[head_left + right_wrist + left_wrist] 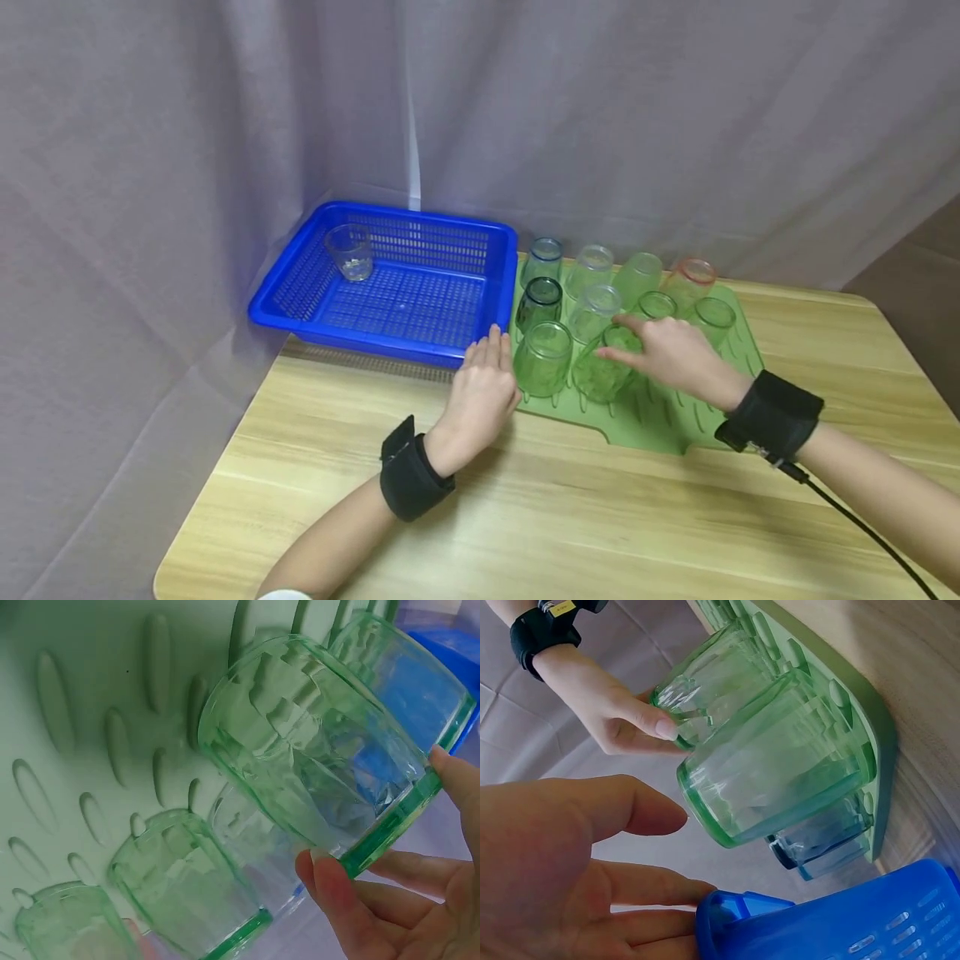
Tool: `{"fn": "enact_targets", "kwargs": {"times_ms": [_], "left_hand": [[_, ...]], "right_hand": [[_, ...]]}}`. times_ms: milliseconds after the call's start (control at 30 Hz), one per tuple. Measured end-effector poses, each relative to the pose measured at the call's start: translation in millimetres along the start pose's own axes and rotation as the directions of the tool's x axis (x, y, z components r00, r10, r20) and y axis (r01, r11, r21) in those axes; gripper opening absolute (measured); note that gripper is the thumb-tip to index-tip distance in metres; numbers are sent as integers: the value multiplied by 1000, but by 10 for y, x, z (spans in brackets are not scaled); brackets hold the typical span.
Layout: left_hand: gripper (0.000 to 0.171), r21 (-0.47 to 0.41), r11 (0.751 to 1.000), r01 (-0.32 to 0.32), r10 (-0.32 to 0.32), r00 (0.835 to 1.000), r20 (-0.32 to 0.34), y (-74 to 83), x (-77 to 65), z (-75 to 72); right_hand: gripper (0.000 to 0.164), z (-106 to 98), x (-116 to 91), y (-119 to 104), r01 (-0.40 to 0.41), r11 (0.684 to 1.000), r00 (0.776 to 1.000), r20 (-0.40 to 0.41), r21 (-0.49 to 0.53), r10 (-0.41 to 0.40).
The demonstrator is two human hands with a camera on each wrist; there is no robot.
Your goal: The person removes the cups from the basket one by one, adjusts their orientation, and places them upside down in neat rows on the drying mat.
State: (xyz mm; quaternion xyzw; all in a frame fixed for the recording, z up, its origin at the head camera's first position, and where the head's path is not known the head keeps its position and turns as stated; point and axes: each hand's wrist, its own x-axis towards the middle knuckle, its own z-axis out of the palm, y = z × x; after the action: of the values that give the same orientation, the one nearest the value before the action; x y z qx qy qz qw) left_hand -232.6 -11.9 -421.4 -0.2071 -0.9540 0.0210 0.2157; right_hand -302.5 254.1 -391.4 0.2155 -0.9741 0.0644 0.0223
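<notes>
My right hand (675,354) pinches a clear green glass (322,750) by its upturned base, thumb and fingers on opposite sides. That glass looks slightly tilted on the green drying mat (660,433). Beside it, another upside-down green glass (772,765) stands at the mat's front left corner. My left hand (483,396) has its fingers extended, with the fingertips at the near right rim of the blue basket (382,343). It holds nothing, and its thumb is close to the front left glass in the left wrist view.
Several more upside-down glasses stand behind on the mat, among them a dark blue one (542,302) and a red-rimmed one (692,283). One clear glass (351,252) sits upright in the basket's far left corner. A grey curtain (600,117) hangs behind the wooden table (525,517).
</notes>
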Motion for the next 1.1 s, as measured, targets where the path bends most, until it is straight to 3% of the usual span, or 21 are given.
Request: {"fn": "enact_targets", "kwargs": {"times_ms": [300,700,1100], "left_hand": [[63,68,998,-5,7,999,-35,27,0,2],[63,79,997,7,-4,999,-47,38,-16,23],[67,111,994,13,-2,995,-101,62,-44,37]], "right_hand": [[75,88,-19,-84,22,998,997,-77,-54,-26],[75,120,-64,-135,-30,999,997,-71,-35,27],[78,182,-350,-27,-40,999,995,-87,18,41]]}}
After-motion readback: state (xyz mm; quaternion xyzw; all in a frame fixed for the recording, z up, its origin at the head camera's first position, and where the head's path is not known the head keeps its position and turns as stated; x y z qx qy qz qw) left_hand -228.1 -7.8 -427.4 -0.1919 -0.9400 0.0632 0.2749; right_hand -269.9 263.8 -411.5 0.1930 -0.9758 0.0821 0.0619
